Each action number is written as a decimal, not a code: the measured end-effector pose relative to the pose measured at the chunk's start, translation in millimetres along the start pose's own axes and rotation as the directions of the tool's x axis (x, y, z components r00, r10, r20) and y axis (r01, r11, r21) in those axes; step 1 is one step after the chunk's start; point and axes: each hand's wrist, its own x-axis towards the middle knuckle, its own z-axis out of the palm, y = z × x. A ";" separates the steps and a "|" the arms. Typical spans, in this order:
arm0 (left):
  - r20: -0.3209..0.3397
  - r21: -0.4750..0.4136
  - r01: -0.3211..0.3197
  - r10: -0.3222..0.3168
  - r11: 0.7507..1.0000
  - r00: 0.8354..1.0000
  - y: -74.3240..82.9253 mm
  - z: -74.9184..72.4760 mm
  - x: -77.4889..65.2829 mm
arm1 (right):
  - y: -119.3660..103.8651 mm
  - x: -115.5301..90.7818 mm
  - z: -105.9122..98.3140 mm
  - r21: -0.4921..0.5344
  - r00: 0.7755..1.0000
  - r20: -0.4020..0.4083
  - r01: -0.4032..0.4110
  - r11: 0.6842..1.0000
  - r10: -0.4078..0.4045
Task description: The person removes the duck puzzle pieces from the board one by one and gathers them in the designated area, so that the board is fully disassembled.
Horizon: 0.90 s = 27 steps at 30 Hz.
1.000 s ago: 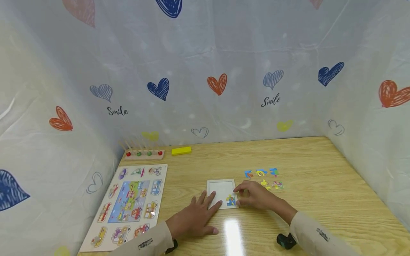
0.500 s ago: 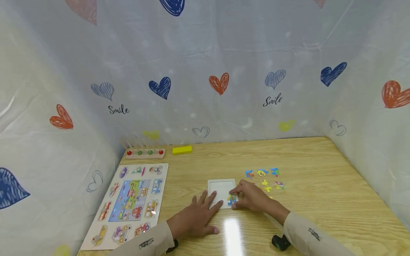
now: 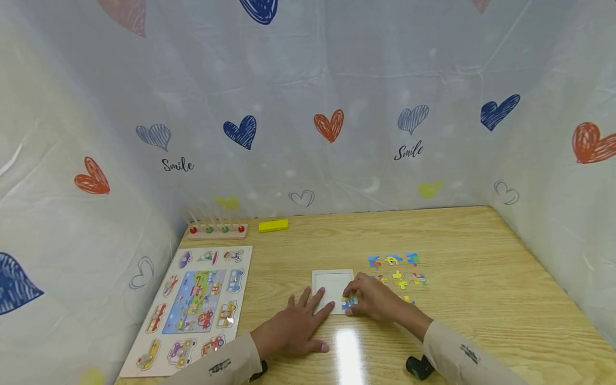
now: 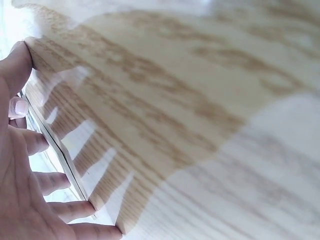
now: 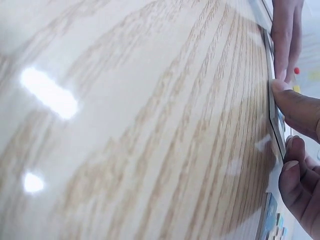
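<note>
A small white square puzzle tray [image 3: 320, 271] lies on the wooden table, with a blue and yellow jigsaw piece [image 3: 347, 303] in its lower right corner. My left hand [image 3: 295, 327] is spread flat, its fingertips resting on the tray's left and lower edge. In the left wrist view the fingers of the left hand [image 4: 30, 192] reach over the tray's edge. My right hand [image 3: 377, 299] has thumb and curled fingers around the jigsaw piece, partly hiding it. The right wrist view shows that thumb [image 5: 297, 107] against the tray's rim; the piece is hardly visible there.
Several loose jigsaw pieces [image 3: 401, 276] lie right of the tray, some partly behind the right hand. A large vehicle puzzle board [image 3: 240, 299] is at the left. Behind it stand a pegged bead rack [image 3: 218, 233] and a yellow block [image 3: 273, 225]. A heart-printed curtain [image 3: 289, 160] encloses the table.
The right hand has shifted left from the tray's right edge onto the jigsaw piece, uncovering loose pieces on the right. The left hand has stayed in place.
</note>
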 end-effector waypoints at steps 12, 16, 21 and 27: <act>0.017 -0.019 0.017 -0.017 1.000 1.000 1.2 -0.5 0.5 | -2.5 0.1 -2.8 -0.007 1.000 0.002 -0.026 1.000 0.026; 0.018 -0.019 0.016 -0.016 1.000 1.000 0.9 -0.3 0.0 | -3.8 1.5 -2.4 -0.064 0.997 -0.034 -0.072 0.995 0.070; 0.006 -0.013 0.009 -0.009 1.000 1.000 -0.6 0.5 -0.1 | -4.1 1.2 -2.8 -0.078 0.996 -0.048 -0.081 0.994 0.078; -0.006 0.002 0.013 -0.013 1.000 1.000 -0.6 1.6 0.2 | -3.6 2.2 -3.7 -0.074 0.999 -0.030 -0.045 0.996 0.043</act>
